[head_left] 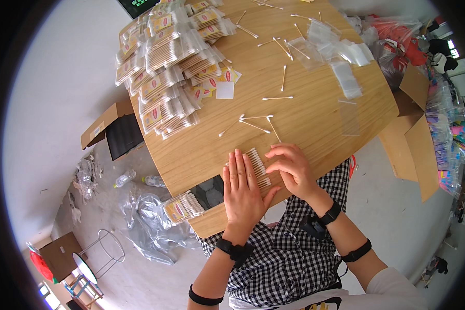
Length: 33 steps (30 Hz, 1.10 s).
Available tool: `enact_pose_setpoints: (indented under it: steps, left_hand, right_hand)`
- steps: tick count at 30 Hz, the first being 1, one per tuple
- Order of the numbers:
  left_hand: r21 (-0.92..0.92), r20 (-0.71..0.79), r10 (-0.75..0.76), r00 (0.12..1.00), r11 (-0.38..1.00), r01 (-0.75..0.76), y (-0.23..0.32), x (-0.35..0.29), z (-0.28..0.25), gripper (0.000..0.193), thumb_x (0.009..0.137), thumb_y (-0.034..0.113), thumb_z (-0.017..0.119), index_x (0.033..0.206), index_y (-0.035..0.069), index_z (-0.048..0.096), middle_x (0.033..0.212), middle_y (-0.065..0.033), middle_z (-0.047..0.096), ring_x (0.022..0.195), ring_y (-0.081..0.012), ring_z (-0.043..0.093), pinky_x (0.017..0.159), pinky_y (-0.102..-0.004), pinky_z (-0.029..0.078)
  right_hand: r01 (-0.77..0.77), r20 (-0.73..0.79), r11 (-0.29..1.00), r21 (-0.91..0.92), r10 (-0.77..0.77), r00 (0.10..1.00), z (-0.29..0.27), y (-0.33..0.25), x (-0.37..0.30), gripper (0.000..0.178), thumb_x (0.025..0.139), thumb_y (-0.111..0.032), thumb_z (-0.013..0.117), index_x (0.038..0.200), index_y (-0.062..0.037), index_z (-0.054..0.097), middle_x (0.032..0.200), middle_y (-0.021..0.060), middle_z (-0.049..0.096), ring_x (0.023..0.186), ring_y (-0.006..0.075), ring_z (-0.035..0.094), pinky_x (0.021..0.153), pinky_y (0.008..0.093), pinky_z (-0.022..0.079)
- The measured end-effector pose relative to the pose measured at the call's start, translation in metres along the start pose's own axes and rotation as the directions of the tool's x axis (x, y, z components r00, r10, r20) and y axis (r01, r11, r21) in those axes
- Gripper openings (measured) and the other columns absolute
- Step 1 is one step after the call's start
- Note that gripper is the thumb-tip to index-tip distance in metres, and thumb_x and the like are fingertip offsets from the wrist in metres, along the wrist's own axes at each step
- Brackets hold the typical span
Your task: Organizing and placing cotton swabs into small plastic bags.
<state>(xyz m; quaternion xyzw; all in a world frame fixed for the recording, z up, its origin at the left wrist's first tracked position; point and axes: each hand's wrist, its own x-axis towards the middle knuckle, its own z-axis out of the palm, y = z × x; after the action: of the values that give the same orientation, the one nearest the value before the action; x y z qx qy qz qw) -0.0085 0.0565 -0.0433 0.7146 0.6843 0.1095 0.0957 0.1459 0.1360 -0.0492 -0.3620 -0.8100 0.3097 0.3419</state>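
Note:
My left hand [241, 196] lies flat, its fingers stretched out over a row of cotton swabs [257, 165] near the table's front edge. The swabs lie side by side, with white tips showing to the right of my fingers; the rest is hidden under the palm. My right hand [292, 170] hovers at the right end of that row, fingers bent and apart, with nothing visible in them. Left of my left hand are a dark grey patterned piece [209, 192] and a clear pack of cotton swabs [184, 207] with a yellow card.
A heap of filled swab packs [165, 57] covers the table's far left, beside loose cards [225, 90]. Loose swabs [284, 78] lie scattered across the wooden table [315, 124]. Empty clear bags [346, 77] are at the right. An open cardboard box [408, 144] stands beyond the right edge.

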Motion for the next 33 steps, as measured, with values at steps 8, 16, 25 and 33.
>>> enact_pose_setpoints:
  steps: [8,16,25,33]
  left_hand:
    - [-0.011,-0.003,-0.002,1.0,1.0,0.002,-0.0007,-0.0003,0.0008,0.1,0.088,0.064,0.055,0.146,-0.013,0.028,0.155,-0.0304,0.024,0.147,-0.0408,0.022,0.119,-0.0503,0.021]
    - [0.014,-0.002,-0.015,1.0,1.0,0.015,0.0003,-0.0004,0.0004,0.098,0.089,0.066,0.05,0.146,-0.012,0.031,0.156,-0.0286,0.026,0.147,-0.0378,0.024,0.12,-0.0488,0.02]
    - [0.001,-0.005,-0.012,1.0,1.0,0.012,-0.0003,-0.0005,0.0014,0.099,0.089,0.065,0.051,0.146,-0.012,0.029,0.156,-0.0291,0.025,0.147,-0.0389,0.023,0.119,-0.0493,0.02]
    - [-0.002,-0.006,-0.01,1.0,1.0,0.01,-0.0001,-0.0004,0.0014,0.101,0.088,0.064,0.054,0.147,-0.013,0.026,0.156,-0.0299,0.024,0.147,-0.0404,0.023,0.119,-0.05,0.02]
  right_hand:
    - [0.033,0.026,0.998,-0.056,-0.032,0.999,0.0002,-0.0004,0.0003,0.018,0.077,0.006,0.06,0.08,-0.0107,0.067,0.11,0.0029,0.064,0.113,0.0283,0.058,0.093,0.0409,0.047]
    - [-0.008,0.008,1.0,-0.029,0.008,1.0,0.001,-0.0024,0.0017,0.018,0.077,0.005,0.06,0.085,-0.0098,0.067,0.112,0.0035,0.064,0.115,0.03,0.057,0.096,0.0427,0.047]
    - [0.009,0.034,0.995,-0.095,-0.005,0.999,0.0015,-0.0014,0.0016,0.018,0.078,0.003,0.06,0.087,-0.0106,0.066,0.114,0.0032,0.063,0.116,0.0302,0.056,0.096,0.0428,0.047]
    - [-0.016,0.017,0.995,-0.096,0.018,1.0,0.0033,-0.0043,0.0031,0.021,0.08,0.002,0.06,0.094,-0.0107,0.068,0.116,0.0037,0.062,0.117,0.0299,0.056,0.097,0.0428,0.046]
